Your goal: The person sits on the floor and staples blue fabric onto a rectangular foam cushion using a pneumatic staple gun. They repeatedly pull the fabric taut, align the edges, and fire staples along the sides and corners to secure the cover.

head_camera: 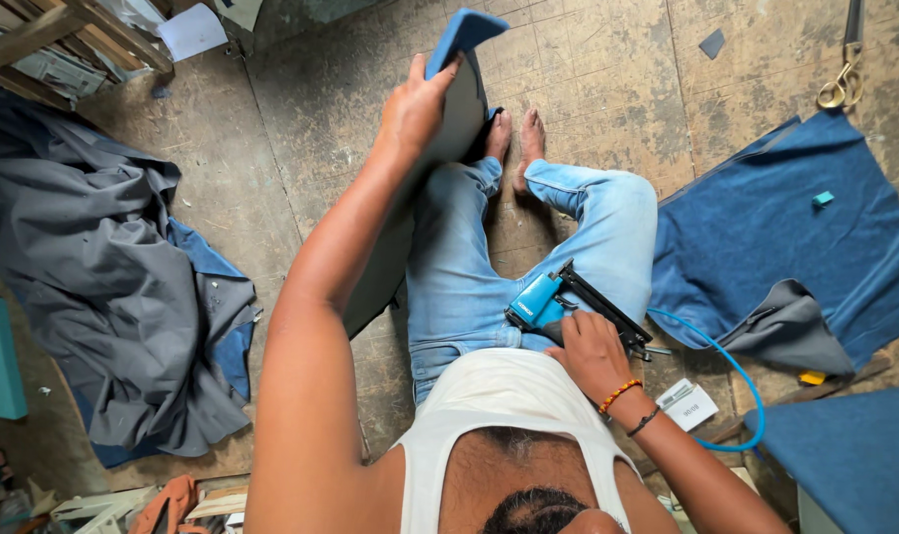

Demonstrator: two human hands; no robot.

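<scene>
Two hands are engaged. My left hand (415, 104) is raised, fingers curled over the upper edge of a flat grey panel wrapped in blue fabric (459, 69), which stands upright on the floor beside my left leg. My right hand (590, 346) is closed around the handle of a blue-and-black pneumatic staple gun (568, 302) resting on my right thigh. A blue air hose (736, 381) loops from the gun across the worn wooden floor (607, 69). Blue cloth (785, 227) lies to the right, crumpled grey cloth (93, 257) to the left.

The right hand (590, 348) hides the blue stapler's (540, 302) handle; scissors (845, 79) are cut off.
</scene>
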